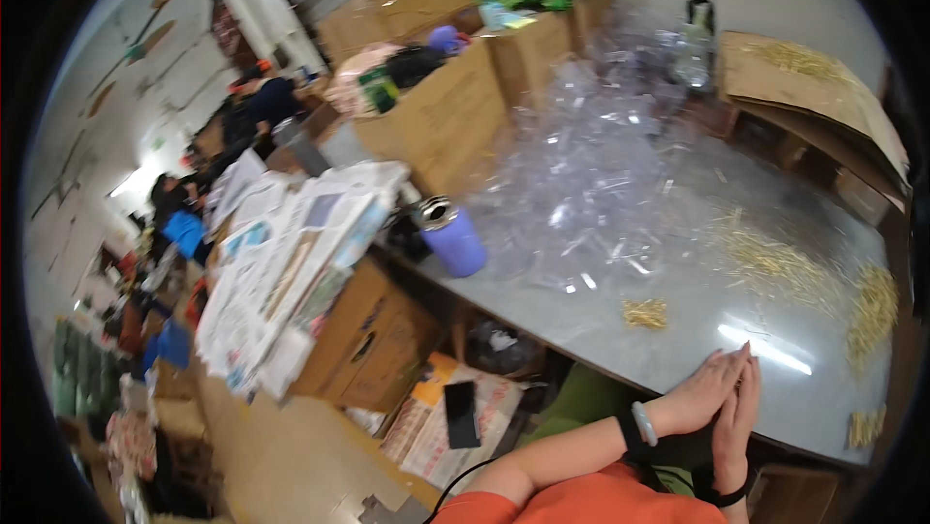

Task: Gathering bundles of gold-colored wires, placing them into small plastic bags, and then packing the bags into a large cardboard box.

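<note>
My left hand (699, 394) and my right hand (740, 410) are pressed palm to palm just over the near edge of the grey table (542, 306). Their fingers are together and point away from me; whatever lies between the palms, if anything, is hidden. A small bundle of thin gold strips (645, 313) lies to the left of the hands. Beyond them is a loose scatter of gold strips (780, 258). Toward the right edge sit a longer gold heap (872, 316) and another small gold bundle (865, 428).
A large pile of clear plastic pieces (591, 175) covers the table's far left. A purple flask (454, 243) stands on the left edge. A cardboard box (814, 88) bears gold strips at the far right. Stacked newspapers (295, 253) and a phone (462, 416) are at left.
</note>
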Demonstrator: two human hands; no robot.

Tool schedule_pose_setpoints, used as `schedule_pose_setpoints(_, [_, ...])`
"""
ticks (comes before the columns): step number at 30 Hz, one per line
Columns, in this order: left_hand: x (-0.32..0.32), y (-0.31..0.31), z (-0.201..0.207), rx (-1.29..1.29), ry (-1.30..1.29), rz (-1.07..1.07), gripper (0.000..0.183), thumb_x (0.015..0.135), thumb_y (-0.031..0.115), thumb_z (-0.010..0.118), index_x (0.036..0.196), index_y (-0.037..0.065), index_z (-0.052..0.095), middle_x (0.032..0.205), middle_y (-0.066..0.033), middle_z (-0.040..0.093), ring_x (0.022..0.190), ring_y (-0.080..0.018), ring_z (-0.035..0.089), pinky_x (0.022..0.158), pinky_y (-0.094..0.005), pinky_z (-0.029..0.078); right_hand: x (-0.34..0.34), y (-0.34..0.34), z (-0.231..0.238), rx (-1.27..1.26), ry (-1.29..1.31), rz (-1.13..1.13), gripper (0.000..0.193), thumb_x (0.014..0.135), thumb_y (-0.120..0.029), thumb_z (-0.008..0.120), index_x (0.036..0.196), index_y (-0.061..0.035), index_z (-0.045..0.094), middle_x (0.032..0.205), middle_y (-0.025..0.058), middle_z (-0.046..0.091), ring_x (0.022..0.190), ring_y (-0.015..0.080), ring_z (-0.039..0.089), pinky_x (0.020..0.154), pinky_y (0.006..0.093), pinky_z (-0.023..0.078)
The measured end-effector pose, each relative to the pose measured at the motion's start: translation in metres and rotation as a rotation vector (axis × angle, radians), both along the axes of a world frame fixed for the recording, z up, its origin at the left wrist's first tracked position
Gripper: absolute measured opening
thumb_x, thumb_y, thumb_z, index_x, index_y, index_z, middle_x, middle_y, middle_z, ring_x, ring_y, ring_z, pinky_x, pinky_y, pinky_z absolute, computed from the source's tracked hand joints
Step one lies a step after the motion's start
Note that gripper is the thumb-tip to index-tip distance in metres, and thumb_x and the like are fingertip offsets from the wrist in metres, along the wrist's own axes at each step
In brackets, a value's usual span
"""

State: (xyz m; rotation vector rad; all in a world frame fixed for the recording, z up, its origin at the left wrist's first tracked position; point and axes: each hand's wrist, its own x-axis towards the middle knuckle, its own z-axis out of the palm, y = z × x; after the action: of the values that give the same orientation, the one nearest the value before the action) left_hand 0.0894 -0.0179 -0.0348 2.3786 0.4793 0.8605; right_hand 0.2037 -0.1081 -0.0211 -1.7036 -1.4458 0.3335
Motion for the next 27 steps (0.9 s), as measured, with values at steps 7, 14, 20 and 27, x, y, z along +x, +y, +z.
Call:
schedule_pose_setpoints(7, [0.004,-0.002,-0.002,-0.092,-0.11,-0.068,0.078,0.095,0.002,0.051,0.161,-0.005,0.009,0.152,-0.0301,0.038,0.14,-0.0439,0.041,0.122,-0.0514,0.029,-0.013,-0.004,0.027,-0.04,-0.31,-0.042,0.042,0.099,-0.003,0.053,0.14,0.0051,0.053,0.144,0.0215,0.055,0.139,0.0435,0.046,0.114,0.0484,0.04])
schedule_pose_setpoints(14, [-0.01,0.006,0.002,-0.107,-0.086,-0.204,0.074,0.092,-0.002,0.051,0.158,-0.007,0.019,0.149,-0.0316,0.041,0.141,-0.0461,0.04,0.122,-0.0546,0.028,-0.009,-0.004,0.012,0.001,-0.449,-0.137,0.041,0.09,0.004,0.062,0.13,0.004,0.062,0.132,0.0188,0.064,0.129,0.0405,0.057,0.103,0.0453,0.05])
schedule_pose_setpoints(20, [-0.036,0.009,0.036,-0.127,-0.193,-0.135,0.054,0.09,-0.003,0.051,0.143,-0.011,0.045,0.143,-0.0304,0.05,0.137,-0.0454,0.046,0.117,-0.0527,0.037,-0.013,0.0,0.017,0.051,-0.467,-0.17,0.033,0.09,0.003,0.064,0.123,0.0016,0.066,0.126,0.0191,0.067,0.124,0.0403,0.061,0.101,0.0458,0.052])
schedule_pose_setpoints(27, [-0.172,0.123,0.112,0.367,0.123,0.754,0.034,0.087,0.009,0.071,0.118,-0.002,0.063,0.109,-0.0207,0.064,0.107,-0.0396,0.058,0.094,-0.0496,0.047,-0.006,0.007,0.027,0.118,-0.387,-0.167,0.026,0.091,-0.002,0.067,0.117,0.0014,0.065,0.116,0.0179,0.068,0.114,0.0397,0.063,0.099,0.047,0.051])
